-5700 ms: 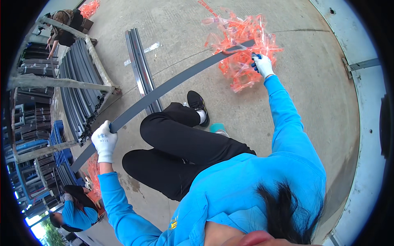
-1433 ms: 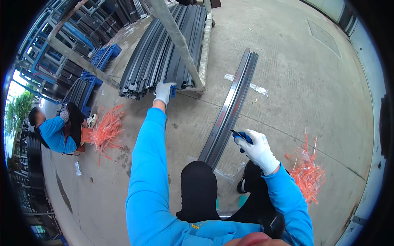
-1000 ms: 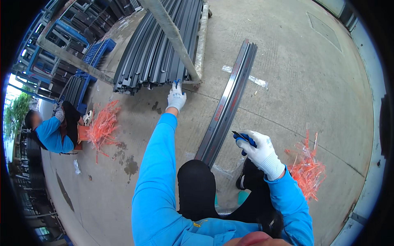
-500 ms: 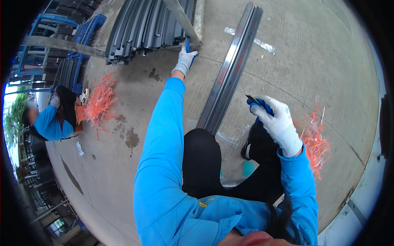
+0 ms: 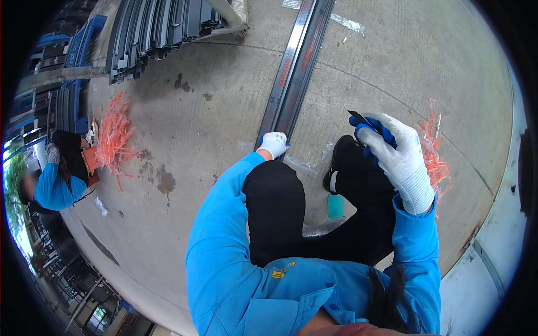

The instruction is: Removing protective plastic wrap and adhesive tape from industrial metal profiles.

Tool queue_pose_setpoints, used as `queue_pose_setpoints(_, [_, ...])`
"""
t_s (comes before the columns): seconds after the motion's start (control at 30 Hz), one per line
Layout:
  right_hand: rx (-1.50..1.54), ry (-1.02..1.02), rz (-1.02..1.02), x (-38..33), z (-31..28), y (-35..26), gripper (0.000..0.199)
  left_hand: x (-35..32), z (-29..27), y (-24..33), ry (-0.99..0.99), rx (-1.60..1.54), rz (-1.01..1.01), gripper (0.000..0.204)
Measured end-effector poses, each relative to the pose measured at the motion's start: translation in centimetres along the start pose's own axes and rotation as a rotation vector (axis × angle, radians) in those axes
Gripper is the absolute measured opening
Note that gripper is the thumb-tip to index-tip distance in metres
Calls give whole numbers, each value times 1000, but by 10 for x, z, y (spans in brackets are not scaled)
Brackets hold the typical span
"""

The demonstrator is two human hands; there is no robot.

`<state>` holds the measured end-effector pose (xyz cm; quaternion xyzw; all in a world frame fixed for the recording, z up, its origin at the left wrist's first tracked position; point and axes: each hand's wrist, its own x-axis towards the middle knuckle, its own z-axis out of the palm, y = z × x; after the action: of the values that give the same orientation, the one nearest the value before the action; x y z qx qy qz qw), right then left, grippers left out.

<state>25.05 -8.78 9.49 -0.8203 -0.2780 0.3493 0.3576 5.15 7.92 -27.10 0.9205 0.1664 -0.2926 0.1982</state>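
A pair of long dark metal profiles (image 5: 290, 73) lies side by side on the concrete floor, running away from my knees. Over their near end curls my left hand (image 5: 273, 144), in a white glove with blue palm; its fingers are closed on the profiles, the fingertips partly hidden. To the right, raised above my right leg, my right hand (image 5: 392, 147) wears a matching glove. It grips a knife with a dark blade (image 5: 358, 117), whose tip points up and left, apart from the profiles.
A stack of metal profiles (image 5: 162, 28) rests on a frame at the upper left. Orange plastic strips lie in one heap (image 5: 115, 134) at left and another (image 5: 434, 151) at right. A seated co-worker (image 5: 59, 173) is at far left. Clear plastic film (image 5: 305, 166) lies near my shoe.
My left hand has come back from the stack's frame to the near end of the floor profiles. My right hand, still holding the knife, has shifted slightly right. The view has moved too.
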Motion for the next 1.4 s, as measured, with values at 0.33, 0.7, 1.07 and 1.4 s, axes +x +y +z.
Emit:
queue_pose_setpoints(0.33, [11, -29, -100, -3, -1, 2, 24, 10, 40, 3, 49, -83, -37, 40])
queue_pose_setpoints(0.7, [-127, -95, -140, -3, -3, 3, 26, 9, 41, 6, -169, -318, -195, 38])
queue_pose_setpoints(1.07, [34, -52, -17, 0, -6, 3, 26, 4, -92, 10, 419, -938, -202, 36])
queue_pose_setpoints(1.4, [387, 117, -12, -4, -15, 11, 28, -134, -250, 117, 216, -1638, -77, 35])
